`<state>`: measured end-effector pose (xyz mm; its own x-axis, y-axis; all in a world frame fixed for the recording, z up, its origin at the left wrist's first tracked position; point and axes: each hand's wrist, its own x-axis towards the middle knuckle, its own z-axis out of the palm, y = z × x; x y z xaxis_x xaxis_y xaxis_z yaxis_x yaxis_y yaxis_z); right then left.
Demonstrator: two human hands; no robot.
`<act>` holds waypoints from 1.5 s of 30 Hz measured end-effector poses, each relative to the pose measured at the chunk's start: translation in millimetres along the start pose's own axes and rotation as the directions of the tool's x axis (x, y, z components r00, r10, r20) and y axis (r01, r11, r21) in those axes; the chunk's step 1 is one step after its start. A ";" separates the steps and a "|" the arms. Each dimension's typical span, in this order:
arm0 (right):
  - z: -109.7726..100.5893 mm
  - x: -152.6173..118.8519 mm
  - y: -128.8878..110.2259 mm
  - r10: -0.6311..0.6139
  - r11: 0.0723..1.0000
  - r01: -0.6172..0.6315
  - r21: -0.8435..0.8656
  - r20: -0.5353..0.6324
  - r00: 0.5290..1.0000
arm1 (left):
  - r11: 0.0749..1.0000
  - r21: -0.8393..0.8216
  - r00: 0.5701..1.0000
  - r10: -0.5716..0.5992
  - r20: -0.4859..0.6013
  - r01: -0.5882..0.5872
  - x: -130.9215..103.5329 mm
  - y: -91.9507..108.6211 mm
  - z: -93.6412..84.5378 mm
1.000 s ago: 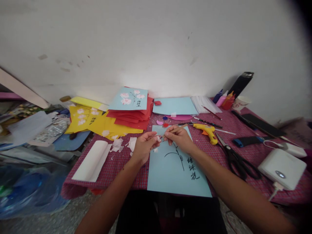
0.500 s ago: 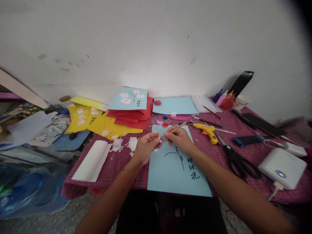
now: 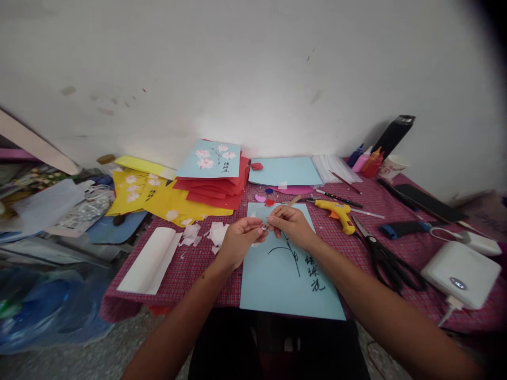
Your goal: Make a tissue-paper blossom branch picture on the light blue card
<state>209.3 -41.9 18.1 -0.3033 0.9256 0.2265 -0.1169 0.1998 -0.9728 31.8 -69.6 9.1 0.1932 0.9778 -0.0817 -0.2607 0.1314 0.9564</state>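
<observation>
Both hands meet over the upper part of a light blue sheet with a black painted branch and brush-written characters. With thumb and fingers pinched, my left hand holds a tiny whitish scrap, probably paper, mostly hidden by the fingertips. My right hand is closed around a flat wooden stick, which pokes out above the knuckles. Its fingertips nearly touch those of the left hand; whether they share the scrap I cannot tell. Torn white paper pieces lie left of the sheet.
Folded white paper lies at left, red sheets behind with a flower picture on top. To the right are a yellow glue gun, black scissors, a white power box and paint bottles.
The fingertips of both hands have come closer together, and the pinkish-white scrap between them shows less. The stick has tilted slightly. Things on the table have stayed in place.
</observation>
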 end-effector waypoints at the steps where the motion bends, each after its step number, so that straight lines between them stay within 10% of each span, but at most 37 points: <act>1: 0.0 -0.3 0.4 0.012 1.000 -0.012 0.019 0.002 1.000 | 1.000 0.017 1.000 0.005 0.010 -0.006 0.1 -0.5 0.1; 8: -2.8 -0.1 1.8 0.032 0.993 -0.044 0.110 0.104 0.994 | 0.996 0.073 0.999 0.048 0.026 -0.050 -1.0 2.0 0.4; 28: -6.5 2.5 -3.7 0.037 0.999 -0.034 0.032 -0.117 0.992 | 0.934 0.341 0.994 0.100 0.038 -0.107 -3.7 0.2 -10.1; 37: -9.7 4.6 -4.3 0.048 0.997 -0.035 0.069 -0.196 0.979 | 0.451 0.780 0.898 0.286 0.334 -0.433 -13.5 24.5 -27.9; 45: -9.5 4.0 -2.8 0.058 0.997 -0.049 0.056 -0.179 0.982 | 0.508 0.853 0.930 0.357 -0.085 -0.117 -19.6 49.5 -81.6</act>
<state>217.3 -35.7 21.3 -0.1352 0.9783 0.1572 -0.1544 0.1360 -0.9786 -62.1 -68.8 35.2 0.0065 0.9703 0.2418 0.6518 -0.1875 0.7348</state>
